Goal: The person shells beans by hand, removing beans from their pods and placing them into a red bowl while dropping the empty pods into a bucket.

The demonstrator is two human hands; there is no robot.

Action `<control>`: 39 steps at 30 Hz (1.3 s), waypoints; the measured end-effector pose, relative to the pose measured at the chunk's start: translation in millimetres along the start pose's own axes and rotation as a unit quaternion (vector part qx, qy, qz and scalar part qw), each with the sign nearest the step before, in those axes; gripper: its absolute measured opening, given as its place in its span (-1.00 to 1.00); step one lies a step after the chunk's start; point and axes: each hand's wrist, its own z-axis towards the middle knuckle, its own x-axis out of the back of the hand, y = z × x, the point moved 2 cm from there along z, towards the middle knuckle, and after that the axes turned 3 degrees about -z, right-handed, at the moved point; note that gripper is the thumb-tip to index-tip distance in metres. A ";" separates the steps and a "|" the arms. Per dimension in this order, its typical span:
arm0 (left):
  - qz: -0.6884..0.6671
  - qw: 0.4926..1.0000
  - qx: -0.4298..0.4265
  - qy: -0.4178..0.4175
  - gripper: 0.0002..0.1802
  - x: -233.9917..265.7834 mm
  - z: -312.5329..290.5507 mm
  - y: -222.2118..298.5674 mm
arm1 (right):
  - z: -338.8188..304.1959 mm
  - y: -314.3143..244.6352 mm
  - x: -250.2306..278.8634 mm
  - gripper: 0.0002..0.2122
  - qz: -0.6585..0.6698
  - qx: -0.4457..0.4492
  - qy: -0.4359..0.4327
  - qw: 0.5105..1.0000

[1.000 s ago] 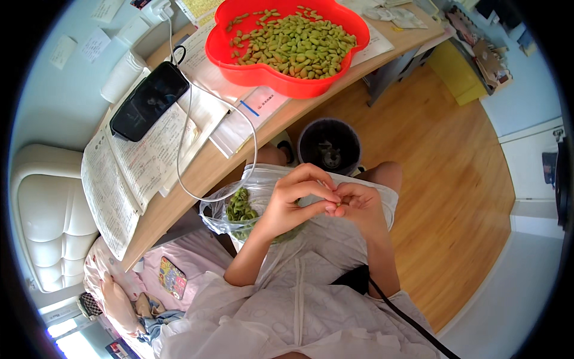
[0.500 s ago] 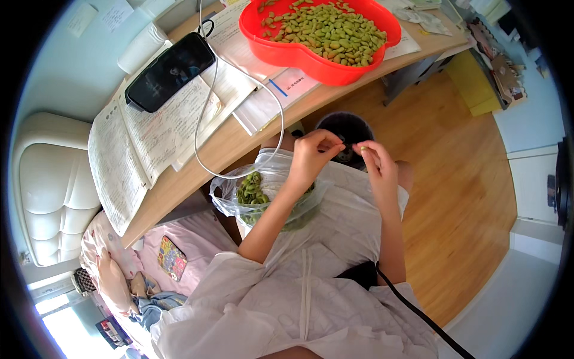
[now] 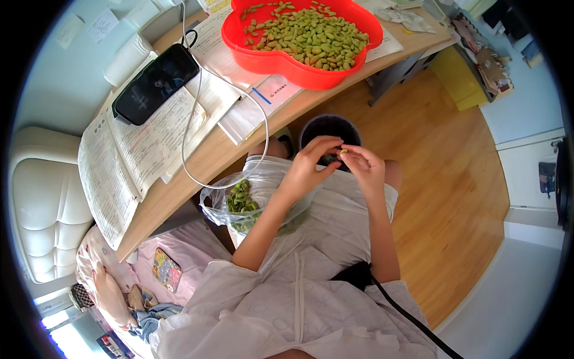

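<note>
My right hand [image 3: 366, 170] pinches a small shelled green bean [image 3: 342, 151] between its fingertips. Beside it, my left hand [image 3: 306, 170] has its thumb spread away from the fingers, whose tips come close to the bean. I see nothing held in the left hand. Both hands are over the rim of a dark bin [image 3: 326, 119]. On my lap, left of the hands, lies a clear plastic bag [image 3: 213, 200] with green pods [image 3: 241, 198] in it. A red lobed tray [image 3: 254, 60] full of shelled green beans [image 3: 326, 42] stands on the desk.
The wooden desk [image 3: 158, 200] has an open notebook [image 3: 110, 161], loose papers and a propped-up phone [image 3: 156, 84] on it. A white cable [image 3: 186, 158] loops over the desk edge above the bag. At right, a black cord [image 3: 412, 317] runs past my sleeve.
The left thumb has parted from its fingers, which were pinched together. Both hands have drawn closer to each other, and the bean stays at my right fingertips. The whole view has shifted slightly.
</note>
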 end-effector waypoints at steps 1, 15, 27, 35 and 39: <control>-0.029 0.999 0.031 -0.004 -0.55 2.5 -1.1 8.5 | -0.5 0.9 -0.7 -0.78 0.018 -0.007 -0.007 1.000; 0.044 0.996 0.012 0.080 -0.77 15.6 -18.5 21.5 | -4.4 3.4 -11.2 -0.78 -0.079 -0.066 0.065 0.993; 0.054 0.995 0.037 0.072 -0.79 20.6 -26.1 28.9 | 9.9 39.9 1.5 -0.84 -0.489 -0.001 -0.022 0.872; 0.107 0.992 0.005 0.074 -0.74 25.0 -29.4 34.9 | -6.8 -5.1 -22.7 -0.82 0.061 -0.124 -0.163 0.977; 0.093 0.992 0.005 0.090 -0.71 26.3 -30.7 38.3 | -11.8 -11.1 -23.5 -0.83 0.071 -0.091 -0.185 0.976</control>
